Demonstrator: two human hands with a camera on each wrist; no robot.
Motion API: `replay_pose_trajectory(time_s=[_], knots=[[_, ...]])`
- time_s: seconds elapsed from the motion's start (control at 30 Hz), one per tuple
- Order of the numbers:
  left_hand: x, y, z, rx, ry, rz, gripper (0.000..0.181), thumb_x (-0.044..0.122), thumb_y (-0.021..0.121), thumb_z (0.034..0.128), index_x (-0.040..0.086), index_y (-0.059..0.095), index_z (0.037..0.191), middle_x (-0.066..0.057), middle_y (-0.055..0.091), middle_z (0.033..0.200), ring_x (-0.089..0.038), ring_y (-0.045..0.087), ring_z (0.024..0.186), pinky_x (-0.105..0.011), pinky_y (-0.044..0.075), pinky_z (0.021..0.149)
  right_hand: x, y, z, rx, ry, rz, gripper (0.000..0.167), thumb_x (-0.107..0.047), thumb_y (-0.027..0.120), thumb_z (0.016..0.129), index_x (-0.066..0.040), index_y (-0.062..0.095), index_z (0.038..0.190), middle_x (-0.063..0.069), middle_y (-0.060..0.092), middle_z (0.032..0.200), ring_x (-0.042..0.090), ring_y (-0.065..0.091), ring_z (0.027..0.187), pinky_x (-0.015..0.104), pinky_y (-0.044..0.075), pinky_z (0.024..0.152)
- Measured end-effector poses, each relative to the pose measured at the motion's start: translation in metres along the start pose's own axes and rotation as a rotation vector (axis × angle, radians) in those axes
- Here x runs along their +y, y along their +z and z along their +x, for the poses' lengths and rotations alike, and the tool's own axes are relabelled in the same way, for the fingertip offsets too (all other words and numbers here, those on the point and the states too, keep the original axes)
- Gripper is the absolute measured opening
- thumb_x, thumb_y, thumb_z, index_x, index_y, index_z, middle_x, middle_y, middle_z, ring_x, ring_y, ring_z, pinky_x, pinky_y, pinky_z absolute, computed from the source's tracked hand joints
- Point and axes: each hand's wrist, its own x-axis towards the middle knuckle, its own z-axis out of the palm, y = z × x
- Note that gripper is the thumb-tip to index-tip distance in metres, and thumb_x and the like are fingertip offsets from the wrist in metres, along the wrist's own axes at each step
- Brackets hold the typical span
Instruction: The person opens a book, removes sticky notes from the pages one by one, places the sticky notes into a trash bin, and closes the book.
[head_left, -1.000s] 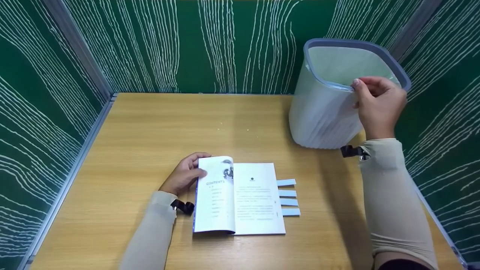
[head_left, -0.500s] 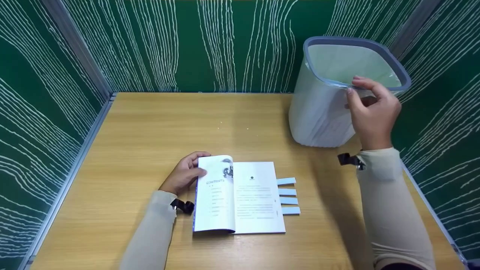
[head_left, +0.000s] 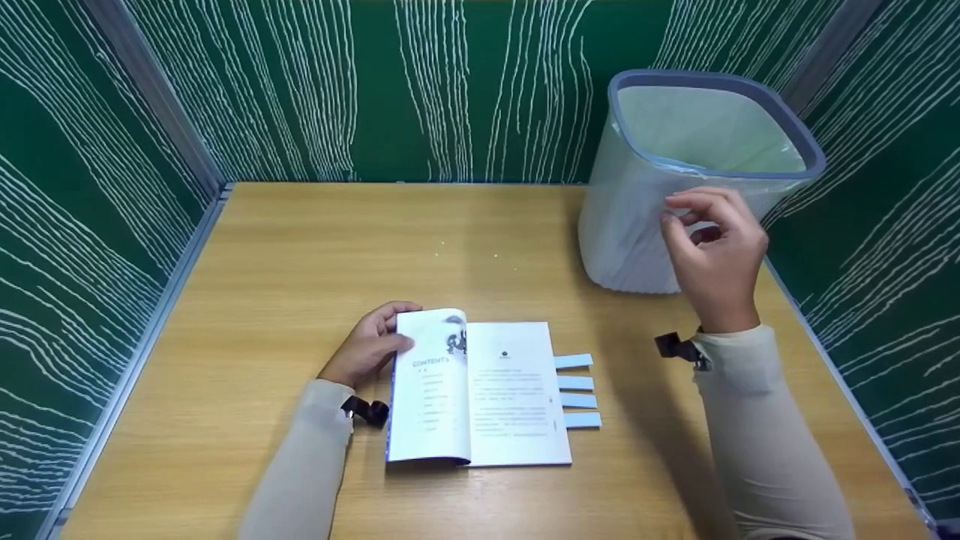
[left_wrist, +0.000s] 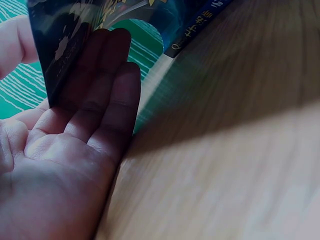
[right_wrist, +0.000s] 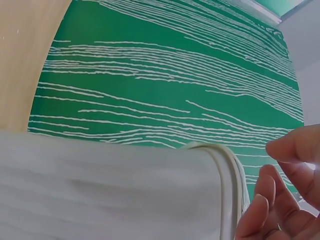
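Note:
An open book lies on the table, its left side showing a contents page. My left hand holds the raised left part, thumb on the page and fingers behind the dark cover, as the left wrist view shows. Several light blue tabs stick out from the book's right edge. My right hand is in the air in front of the bin, fingers loosely bent and thumb apart from them. Nothing shows between them. In the right wrist view these fingers are beside the bin's rim.
The white bin with a grey-blue rim and a clear liner stands at the table's back right. Tiny white specks dot the wooden table. Green walls with white lines enclose the back and sides.
My right hand has come away from the bin's rim, moving down and left towards me, its fingers loosening. The left hand and the book stay as they were.

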Motion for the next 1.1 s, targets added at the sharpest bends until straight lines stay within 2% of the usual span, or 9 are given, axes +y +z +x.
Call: replay_pose_trajectory(time_s=[0.33,0.57,0.8,0.93,1.1], knots=[[0.002,-0.002,-0.002,0.014,-0.004,0.028,0.055,-0.007,0.064,0.0916,0.003,0.049,0.143,-0.018,0.066,0.135,-0.027,0.07,0.112,-0.032,0.06,0.088,0.008,0.008,-0.02,-0.142,0.042,-0.038,0.013,-0.01,0.074,0.094,-0.001,0.077,0.102,0.009,0.076,0.103,0.006,0.064,0.088,0.019,0.051,0.078],[0.0,-0.003,-0.002,-0.002,0.019,0.016,0.057,-0.011,0.063,0.0897,0.0,0.048,0.144,-0.018,0.065,0.134,-0.025,0.069,0.111,-0.031,0.06,0.087,0.014,0.016,-0.034,-0.177,0.019,0.002,0.007,-0.003,0.075,0.091,0.0,0.078,0.096,0.012,0.078,0.095,0.008,0.065,0.077,0.015,0.051,0.072],[0.0,-0.003,0.0,0.002,0.016,0.015,0.055,-0.01,0.063,0.0909,0.002,0.05,0.143,-0.019,0.065,0.135,-0.027,0.069,0.114,-0.032,0.06,0.089,0.022,0.023,-0.055,-0.224,0.074,0.054,0.007,0.003,0.073,0.09,0.003,0.077,0.095,0.018,0.076,0.092,0.01,0.066,0.075,0.013,0.052,0.07],[0.0,-0.002,0.0,0.001,0.017,0.02,0.055,-0.009,0.063,0.0915,0.002,0.05,0.143,-0.02,0.064,0.134,-0.028,0.068,0.114,-0.032,0.06,0.091,0.035,0.029,-0.065,-0.235,0.108,0.057,0.006,0.004,0.073,0.09,0.003,0.077,0.095,0.016,0.077,0.091,0.009,0.066,0.075,0.014,0.052,0.069],[0.0,-0.002,0.001,0.001,0.007,0.016,0.055,-0.009,0.064,0.0913,0.002,0.049,0.143,-0.019,0.064,0.135,-0.028,0.068,0.115,-0.033,0.06,0.091,0.061,0.034,-0.08,-0.281,0.15,0.034,0.007,-0.003,0.077,0.091,-0.006,0.079,0.097,0.007,0.077,0.093,0.009,0.065,0.077,0.014,0.053,0.069]])
